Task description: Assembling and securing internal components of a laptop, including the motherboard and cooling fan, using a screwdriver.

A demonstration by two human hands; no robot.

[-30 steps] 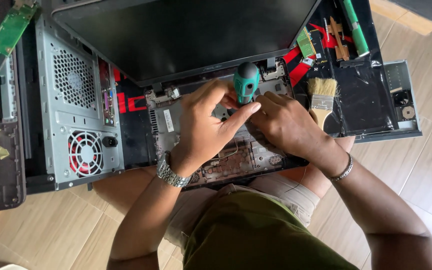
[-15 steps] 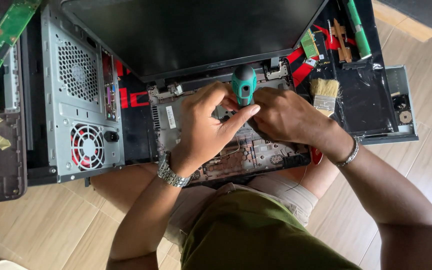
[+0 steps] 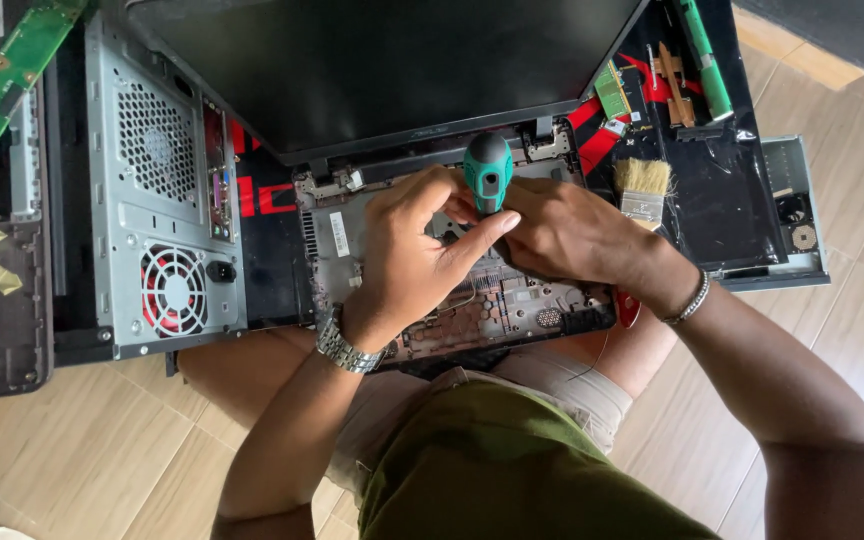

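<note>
Both hands on the teal-handled screwdriver (image 3: 488,170), held upright over the opened laptop base (image 3: 452,290) resting on the person's lap. Left hand (image 3: 414,255) grip pinches the handle with thumb and forefinger; right hand (image 3: 572,232) grip is curled shut around the shaft below. Grey PC tower (image 3: 162,190) lies just left, paintbrush (image 3: 642,188) right.

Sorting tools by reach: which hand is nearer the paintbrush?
Right. The right hand lies just beside the paintbrush; the left hand is farther, beyond the green screwdriver.
</note>
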